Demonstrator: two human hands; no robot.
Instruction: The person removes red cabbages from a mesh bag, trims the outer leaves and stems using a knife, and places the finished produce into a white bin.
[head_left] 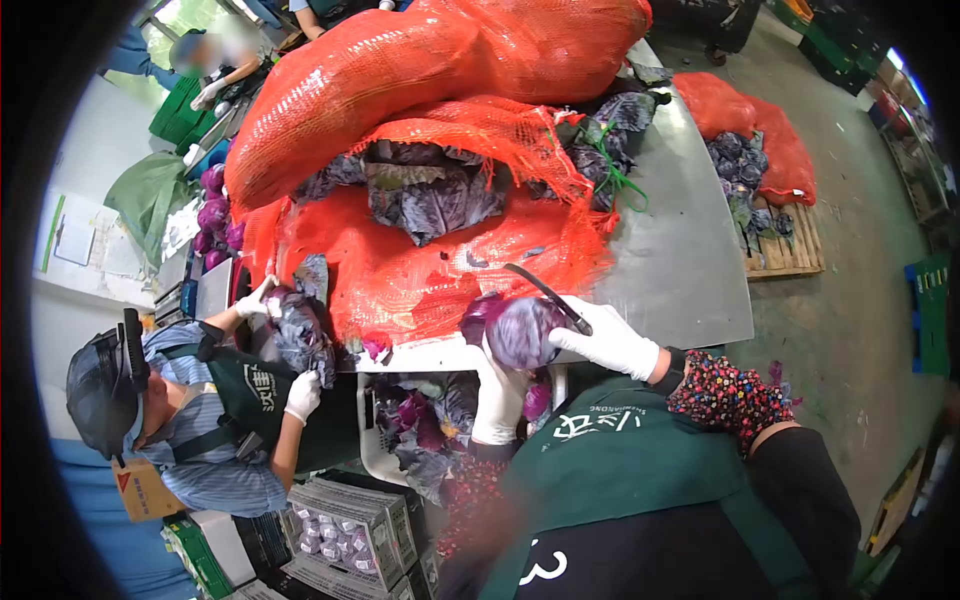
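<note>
A peeled red cabbage (pixel 524 332) is in front of me at the table's near edge. My left hand (pixel 497 398), in a white glove, is closed around it from below. My right hand (pixel 612 342), also gloved, is closed on a knife (pixel 545 292) with a dark curved blade, which lies across the cabbage's far right side. Right behind the cabbage, at its left, another purple head (pixel 478 318) partly shows. Below my left hand, a white bin (pixel 380 462) holds loose cabbage leaves (pixel 425 425).
Large red mesh sacks (pixel 400 75) of cabbages lie on the metal table (pixel 690 270). At left, a co-worker (pixel 215 420) in a dark apron handles a cabbage (pixel 298 335). Grey crates (pixel 345 535) stand below. Right, another sack (pixel 770 150) rests on a wooden pallet (pixel 795 250).
</note>
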